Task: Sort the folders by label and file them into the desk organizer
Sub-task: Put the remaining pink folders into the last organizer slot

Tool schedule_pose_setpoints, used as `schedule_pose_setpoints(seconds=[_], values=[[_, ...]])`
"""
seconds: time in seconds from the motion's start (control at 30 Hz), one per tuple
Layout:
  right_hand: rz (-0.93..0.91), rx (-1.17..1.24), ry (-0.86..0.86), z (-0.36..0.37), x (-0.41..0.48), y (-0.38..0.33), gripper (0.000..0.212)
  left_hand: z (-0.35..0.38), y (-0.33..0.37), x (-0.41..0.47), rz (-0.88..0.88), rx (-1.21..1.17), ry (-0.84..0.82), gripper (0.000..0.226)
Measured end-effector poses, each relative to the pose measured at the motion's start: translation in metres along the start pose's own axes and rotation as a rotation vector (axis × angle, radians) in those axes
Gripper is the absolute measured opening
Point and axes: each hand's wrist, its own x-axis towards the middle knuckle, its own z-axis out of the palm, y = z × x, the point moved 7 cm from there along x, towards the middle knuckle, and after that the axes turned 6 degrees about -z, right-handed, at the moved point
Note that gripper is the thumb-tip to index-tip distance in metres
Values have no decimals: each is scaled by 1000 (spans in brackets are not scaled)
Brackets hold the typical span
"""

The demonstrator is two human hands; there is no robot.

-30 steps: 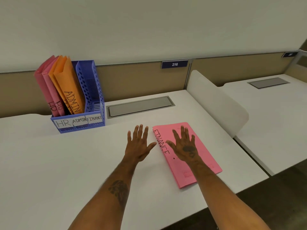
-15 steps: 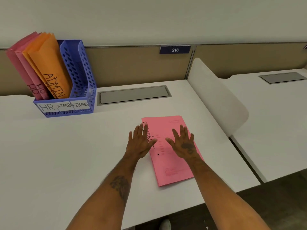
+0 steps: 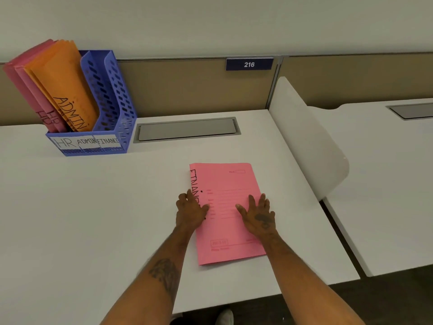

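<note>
A pink folder marked FINANCE [image 3: 230, 231] lies flat on the white desk [image 3: 93, 219] in front of me. My left hand [image 3: 190, 213] sits at its left spine edge, fingers curled down over the edge and thumb on top. My right hand [image 3: 259, 216] rests flat on the folder's right half with fingers spread. The blue desk organizer [image 3: 117, 123] stands at the back left with front labels HR, ADMIN, FINANCE. Pink HR folders [image 3: 25, 90] and orange ADMIN folders [image 3: 62, 80] stand in its left and middle slots. The right slot holds no folder.
A grey cable flap [image 3: 187, 129] is set into the desk behind the folder. A white divider panel [image 3: 304, 141] separates this desk from the neighbouring desk [image 3: 386, 179] on the right. A plate reading 216 [image 3: 249, 64] hangs on the back partition.
The folder has turned straighter on the desk. My left hand moved from the bare desk onto the folder's left edge and curled its fingers. My right hand stayed flat on it.
</note>
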Motion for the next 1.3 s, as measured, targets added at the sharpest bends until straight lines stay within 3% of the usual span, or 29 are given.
schedule_pose_setpoints(seconds=[0.33,0.4,0.6,0.8,0.93,1.3], values=[[131,141,141,-13,1,7,72,7,-1,1,-150,-285,-46,61],[185,176,170,-16,1,11,72,7,1,0,-137,-331,-65,51],[300,247,257,-26,-1,17,71,6,13,-13,-73,-764,-200,31],[318,358,317,-39,2,2,73,-18,22,-25,7,-921,-267,32],[264,425,362,-52,5,-29,73,-50,13,-24,17,-966,-235,31],[98,622,407,-71,-2,-176,74,-179,-52,-31,116,-970,46,33]])
